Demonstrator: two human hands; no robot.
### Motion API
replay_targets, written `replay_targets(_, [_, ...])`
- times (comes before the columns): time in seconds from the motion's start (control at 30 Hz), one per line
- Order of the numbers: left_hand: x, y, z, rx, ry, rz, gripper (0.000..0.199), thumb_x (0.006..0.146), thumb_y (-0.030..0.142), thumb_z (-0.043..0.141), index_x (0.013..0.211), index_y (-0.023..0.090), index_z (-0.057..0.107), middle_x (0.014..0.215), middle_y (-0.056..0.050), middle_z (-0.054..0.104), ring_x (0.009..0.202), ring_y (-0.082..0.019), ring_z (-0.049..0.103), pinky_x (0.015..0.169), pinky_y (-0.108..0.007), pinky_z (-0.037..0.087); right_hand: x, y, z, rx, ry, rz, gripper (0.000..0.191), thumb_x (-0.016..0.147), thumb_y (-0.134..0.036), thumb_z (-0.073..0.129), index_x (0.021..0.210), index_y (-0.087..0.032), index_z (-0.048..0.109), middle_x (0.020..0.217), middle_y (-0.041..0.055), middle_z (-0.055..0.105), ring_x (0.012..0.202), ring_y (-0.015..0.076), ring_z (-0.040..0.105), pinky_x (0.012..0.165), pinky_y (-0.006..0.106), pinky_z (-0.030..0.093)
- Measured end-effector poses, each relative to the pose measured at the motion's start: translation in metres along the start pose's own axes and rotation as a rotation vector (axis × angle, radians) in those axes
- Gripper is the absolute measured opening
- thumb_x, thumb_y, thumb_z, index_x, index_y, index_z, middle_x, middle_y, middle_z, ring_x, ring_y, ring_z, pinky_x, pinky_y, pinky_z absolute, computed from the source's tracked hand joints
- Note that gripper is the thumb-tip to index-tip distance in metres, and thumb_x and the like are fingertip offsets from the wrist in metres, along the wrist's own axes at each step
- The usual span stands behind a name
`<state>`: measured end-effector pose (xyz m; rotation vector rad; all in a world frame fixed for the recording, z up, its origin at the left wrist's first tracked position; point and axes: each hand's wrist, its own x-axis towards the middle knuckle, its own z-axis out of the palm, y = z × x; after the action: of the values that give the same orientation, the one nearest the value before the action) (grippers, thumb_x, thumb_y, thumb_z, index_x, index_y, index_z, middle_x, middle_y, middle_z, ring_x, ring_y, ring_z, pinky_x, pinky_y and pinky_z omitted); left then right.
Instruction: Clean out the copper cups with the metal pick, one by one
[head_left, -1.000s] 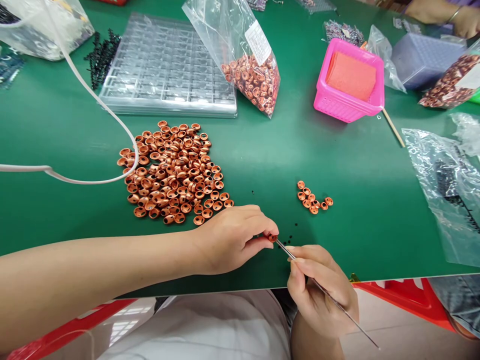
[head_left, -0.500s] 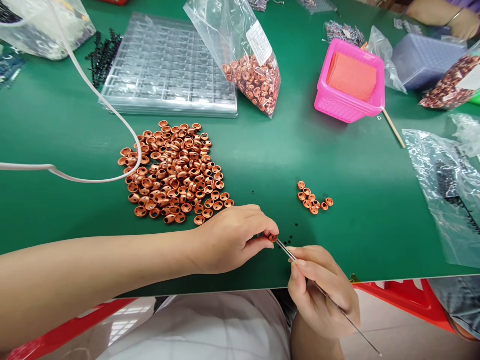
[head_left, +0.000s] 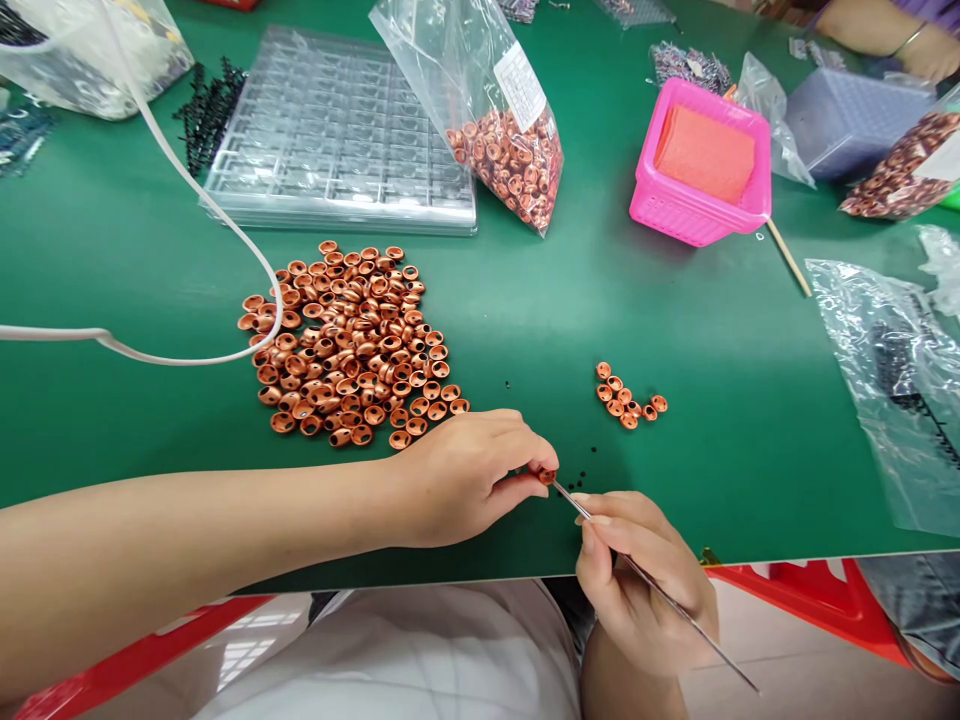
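Note:
At the table's front edge, my left hand (head_left: pixel 480 475) pinches one small copper-coloured cup-shaped piece (head_left: pixel 548 477) between thumb and fingertips. My right hand (head_left: pixel 649 575) grips slim metal tweezers (head_left: pixel 686 615) like a pen, with their tip touching that piece. Whether the tip holds anything is too small to see. Several tiny black bits (head_left: pixel 580 480) lie on the green table just beyond the tweezers. Left of my hands spreads a large pile of the same copper pieces (head_left: pixel 352 340). A smaller group of them (head_left: pixel 622 400) sits to the right, past my right hand.
Clear plastic trays (head_left: pixel 337 140) are stacked at the back, beside a bag of copper pieces (head_left: pixel 517 165). A white cable (head_left: pixel 180 361) loops over the pile's left side. On the right are a pink basket (head_left: pixel 701 215), a plastic bag (head_left: pixel 885 400) and another person's arm (head_left: pixel 862 35).
The two tweezer prongs, seen apart near the tip before, now appear as one line. Their rear end has risen slightly. My left hand stays in place with the copper piece.

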<state>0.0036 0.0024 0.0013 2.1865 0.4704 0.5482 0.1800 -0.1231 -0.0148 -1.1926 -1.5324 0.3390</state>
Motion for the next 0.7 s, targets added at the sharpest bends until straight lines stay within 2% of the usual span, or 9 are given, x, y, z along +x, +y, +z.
replay_targets(0.23, [-0.0007, -0.0009, -0.0001, 0.033, -0.008, 0.046, 0.01, 0.094, 0.011, 0.05, 0.097, 0.014, 0.058, 0.084, -0.004, 0.067, 0.076, -0.014, 0.056, 0.069, -0.024, 0.046, 0.0009, 0.0001, -0.0002, 0.005, -0.027, 0.024, 0.051, 0.07, 0.012, 0.06, 0.112, -0.017, 0.062, 0.1, 0.0075, 0.07, 0.086, 0.0179, 0.068, 0.065, 0.033, 0.059])
replay_targets(0.37, [-0.0018, 0.0009, 0.0003, 0.046, -0.028, 0.054, 0.011, 0.094, 0.01, 0.047, 0.096, 0.013, 0.057, 0.084, -0.005, 0.065, 0.076, -0.015, 0.055, 0.069, -0.025, 0.046, -0.0005, 0.0005, -0.0009, 0.033, 0.002, 0.049, 0.048, 0.07, 0.012, 0.059, 0.109, -0.016, 0.063, 0.097, 0.0071, 0.071, 0.086, 0.0183, 0.069, 0.064, 0.034, 0.059])
replay_targets(0.5, [-0.0031, 0.0043, 0.0013, 0.004, -0.012, 0.089, 0.011, 0.094, 0.009, 0.045, 0.096, 0.014, 0.055, 0.082, -0.005, 0.064, 0.075, -0.014, 0.054, 0.068, -0.025, 0.045, -0.0011, 0.0013, -0.003, 0.094, 0.03, 0.025, 0.048, 0.069, 0.014, 0.057, 0.108, -0.013, 0.063, 0.096, 0.0076, 0.071, 0.085, 0.0194, 0.069, 0.063, 0.035, 0.06])
replay_targets(0.7, [-0.0048, 0.0072, 0.0029, -0.054, 0.019, 0.079, 0.012, 0.093, 0.007, 0.045, 0.095, 0.015, 0.054, 0.079, -0.004, 0.064, 0.072, -0.014, 0.053, 0.066, -0.024, 0.045, 0.0013, 0.0019, -0.0048, 0.103, -0.002, -0.018, 0.05, 0.068, 0.014, 0.057, 0.11, -0.013, 0.062, 0.097, 0.0086, 0.071, 0.083, 0.0192, 0.07, 0.062, 0.034, 0.061])
